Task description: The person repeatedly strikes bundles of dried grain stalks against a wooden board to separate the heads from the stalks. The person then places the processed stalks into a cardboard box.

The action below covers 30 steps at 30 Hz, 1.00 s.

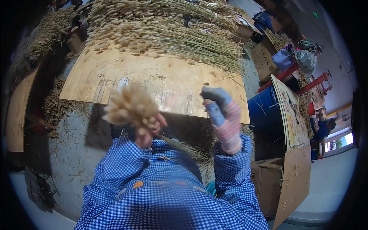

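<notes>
My left hand (152, 130) is closed around a bunch of dried bunny-tail grass (132, 105). Its fluffy beige heads point up and away from me, blurred by motion, and its stems (184, 147) trail down to the right across my front. Over the right part of the wooden board, my right hand (223, 111) wears a grey glove with pink stripes. The fingers of that hand are curled together, and whether a thin stem is between them is too small to make out. A small dark seed head (206, 84) shows just above its fingertips.
A thick layer of dried grass stalks (165, 34) covers the far side of the wooden board (168, 80). At right stand a blue barrel (264, 109), cardboard boxes (266, 184) and red pipes (312, 82). Another person (263, 21) is at the back right. Loose stalks litter the floor.
</notes>
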Motion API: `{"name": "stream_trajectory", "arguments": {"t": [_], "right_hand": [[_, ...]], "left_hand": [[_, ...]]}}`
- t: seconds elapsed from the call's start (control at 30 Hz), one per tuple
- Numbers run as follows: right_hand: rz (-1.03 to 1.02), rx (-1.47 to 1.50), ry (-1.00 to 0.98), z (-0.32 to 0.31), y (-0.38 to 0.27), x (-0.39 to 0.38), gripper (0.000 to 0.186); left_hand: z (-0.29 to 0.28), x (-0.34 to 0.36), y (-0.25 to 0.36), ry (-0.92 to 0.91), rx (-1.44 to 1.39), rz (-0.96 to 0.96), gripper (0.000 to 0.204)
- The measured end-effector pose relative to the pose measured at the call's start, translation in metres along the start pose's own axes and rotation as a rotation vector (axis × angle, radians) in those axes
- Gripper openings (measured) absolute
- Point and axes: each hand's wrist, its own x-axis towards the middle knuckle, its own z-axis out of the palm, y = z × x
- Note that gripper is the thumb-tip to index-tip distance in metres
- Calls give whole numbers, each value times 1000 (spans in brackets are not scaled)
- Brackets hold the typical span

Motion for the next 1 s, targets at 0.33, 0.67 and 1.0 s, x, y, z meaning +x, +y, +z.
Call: {"name": "stream_trajectory", "arguments": {"t": [0.33, 0.67, 1.0], "right_hand": [[289, 17, -499, 108, 56, -58, 46], [99, -591, -576, 34, 36, -45, 25], [-314, -758, -449, 28, 69, 45, 13]], "left_hand": [[10, 1, 43, 551, -139, -19, 35], [-24, -4, 56, 729, -280, 211, 35], [-206, 43, 56, -323, -1552, -511, 23]]}}
